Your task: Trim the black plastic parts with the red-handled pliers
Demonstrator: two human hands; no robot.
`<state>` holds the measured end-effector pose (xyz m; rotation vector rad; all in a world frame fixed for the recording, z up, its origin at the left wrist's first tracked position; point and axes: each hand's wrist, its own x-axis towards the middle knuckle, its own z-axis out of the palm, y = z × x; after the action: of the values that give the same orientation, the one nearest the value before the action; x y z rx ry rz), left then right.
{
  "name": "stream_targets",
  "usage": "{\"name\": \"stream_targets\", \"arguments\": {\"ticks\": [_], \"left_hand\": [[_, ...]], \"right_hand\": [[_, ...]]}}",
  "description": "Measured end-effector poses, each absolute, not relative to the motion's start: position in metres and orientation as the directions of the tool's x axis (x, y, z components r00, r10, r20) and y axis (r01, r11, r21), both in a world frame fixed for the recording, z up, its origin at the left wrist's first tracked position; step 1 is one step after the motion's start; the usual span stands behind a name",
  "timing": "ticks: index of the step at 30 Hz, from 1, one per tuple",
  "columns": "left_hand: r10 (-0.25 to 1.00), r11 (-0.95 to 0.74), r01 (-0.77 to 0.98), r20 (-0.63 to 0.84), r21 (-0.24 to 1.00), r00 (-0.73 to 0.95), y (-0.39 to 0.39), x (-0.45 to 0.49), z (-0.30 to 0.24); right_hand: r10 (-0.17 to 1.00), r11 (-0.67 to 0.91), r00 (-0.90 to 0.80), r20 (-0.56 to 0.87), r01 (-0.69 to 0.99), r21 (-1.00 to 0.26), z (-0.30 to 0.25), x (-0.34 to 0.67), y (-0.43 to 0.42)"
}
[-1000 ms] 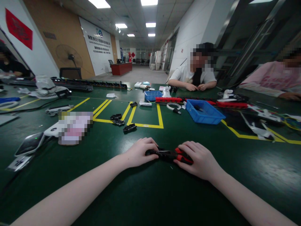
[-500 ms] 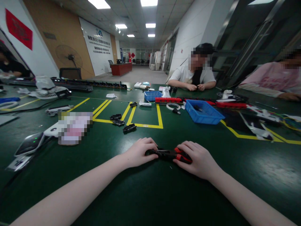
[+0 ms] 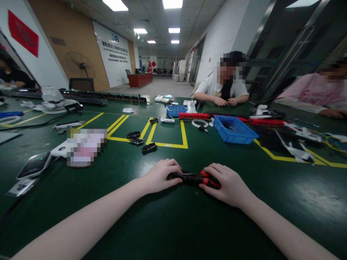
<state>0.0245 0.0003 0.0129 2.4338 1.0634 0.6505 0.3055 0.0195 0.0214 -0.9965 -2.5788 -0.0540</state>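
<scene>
My right hand (image 3: 227,182) is closed around the red and black handles of a pair of pliers (image 3: 207,179). Their dark jaws point left, towards my left hand (image 3: 161,176). That hand is closed, thumb and fingers pinching a small black part (image 3: 174,175) that the jaws meet or overlap; whether they grip it I cannot tell. My fingers hide much of the part. Both hands are low over the green table (image 3: 162,220). Beyond them lie several similar-looking black parts, the nearest black part (image 3: 149,147) by a yellow tape line.
A blue bin (image 3: 235,135) stands ahead to the right, a smaller blue bin (image 3: 176,111) behind it. Left are a phone-shaped device (image 3: 34,166) and a pixelated flat object (image 3: 86,148). A co-worker (image 3: 222,83) sits opposite; another person (image 3: 311,90) is at the right.
</scene>
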Motion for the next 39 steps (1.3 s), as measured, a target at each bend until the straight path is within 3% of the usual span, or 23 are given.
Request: {"name": "stream_targets", "arguments": {"ticks": [21, 39], "left_hand": [[0.758, -0.635, 0.581, 0.262, 0.509, 0.598, -0.0004, 0.0246, 0.0132], [0.755, -0.638, 0.58, 0.262, 0.507, 0.601, -0.0003, 0.025, 0.0118]], "right_hand": [[0.617, 0.76, -0.698, 0.363, 0.649, -0.043, 0.0201, 0.3048, 0.0213], [0.633, 0.757, -0.699, 0.333, 0.65, -0.075, 0.0231, 0.3043, 0.0214]]}}
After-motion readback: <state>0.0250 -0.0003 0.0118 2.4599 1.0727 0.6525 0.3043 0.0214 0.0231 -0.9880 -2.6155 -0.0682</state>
